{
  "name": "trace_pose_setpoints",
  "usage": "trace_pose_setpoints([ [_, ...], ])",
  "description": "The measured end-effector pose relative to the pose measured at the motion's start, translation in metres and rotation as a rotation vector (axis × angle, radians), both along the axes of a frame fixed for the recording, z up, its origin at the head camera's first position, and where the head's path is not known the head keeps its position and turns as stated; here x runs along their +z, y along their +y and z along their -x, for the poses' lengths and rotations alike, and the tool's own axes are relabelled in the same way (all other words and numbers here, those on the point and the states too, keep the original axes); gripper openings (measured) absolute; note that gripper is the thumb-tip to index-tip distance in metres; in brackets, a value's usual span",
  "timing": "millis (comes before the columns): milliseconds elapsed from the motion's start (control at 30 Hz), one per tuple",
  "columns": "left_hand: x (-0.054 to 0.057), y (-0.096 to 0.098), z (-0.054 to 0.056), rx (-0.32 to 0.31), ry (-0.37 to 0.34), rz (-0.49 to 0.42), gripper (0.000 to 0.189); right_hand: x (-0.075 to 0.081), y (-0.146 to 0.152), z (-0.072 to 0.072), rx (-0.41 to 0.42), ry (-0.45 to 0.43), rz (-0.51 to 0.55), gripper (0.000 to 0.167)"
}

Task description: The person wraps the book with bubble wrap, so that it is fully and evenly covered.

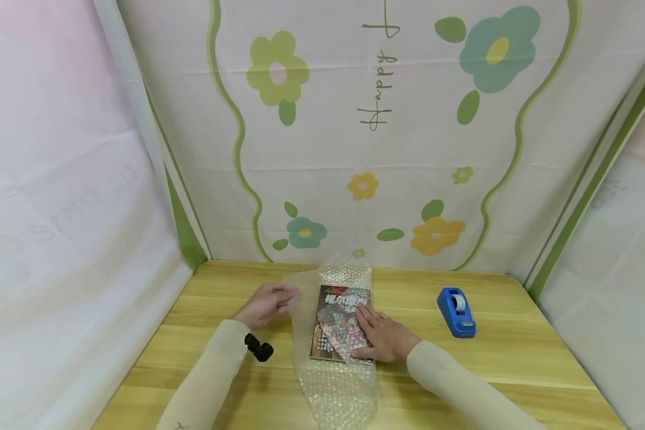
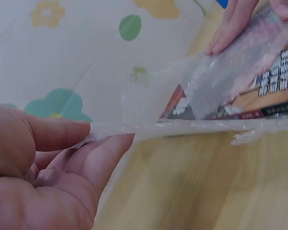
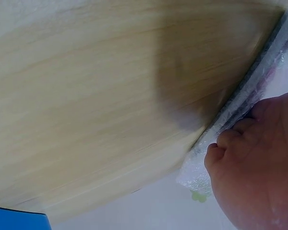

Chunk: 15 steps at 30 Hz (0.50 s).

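A book with a dark, colourful cover lies on a sheet of bubble wrap. Part of the wrap is folded over the cover from the right. My right hand presses flat on this folded part, fingers extended across the book. To the left, my left hand pinches the wrap's left edge between thumb and fingers and holds it raised off the table. In the left wrist view the pinched edge runs taut toward the book. The right wrist view shows the right hand along the book's wrapped side.
A blue tape dispenser with a roll of clear tape stands on the wooden table to the right. A flower-printed cloth hangs behind the table, and pale cloth walls close off both sides.
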State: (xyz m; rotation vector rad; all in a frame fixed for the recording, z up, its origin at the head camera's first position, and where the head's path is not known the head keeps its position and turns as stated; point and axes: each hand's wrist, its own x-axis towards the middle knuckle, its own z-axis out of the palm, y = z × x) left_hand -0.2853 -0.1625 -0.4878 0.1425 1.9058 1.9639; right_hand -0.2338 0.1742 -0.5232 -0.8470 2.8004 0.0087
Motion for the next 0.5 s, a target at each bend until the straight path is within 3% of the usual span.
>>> trace_pose_setpoints([
  [267,0.021,0.028,-0.006,-0.035,0.082,0.114,0.04,0.002,-0.001,0.0,-0.006,-0.014,-0.002,0.106],
  [500,0.024,0.056,-0.008,-0.032,0.096,0.146,0.04,0.003,-0.001,0.0,-0.008,-0.016,0.0,0.106],
])
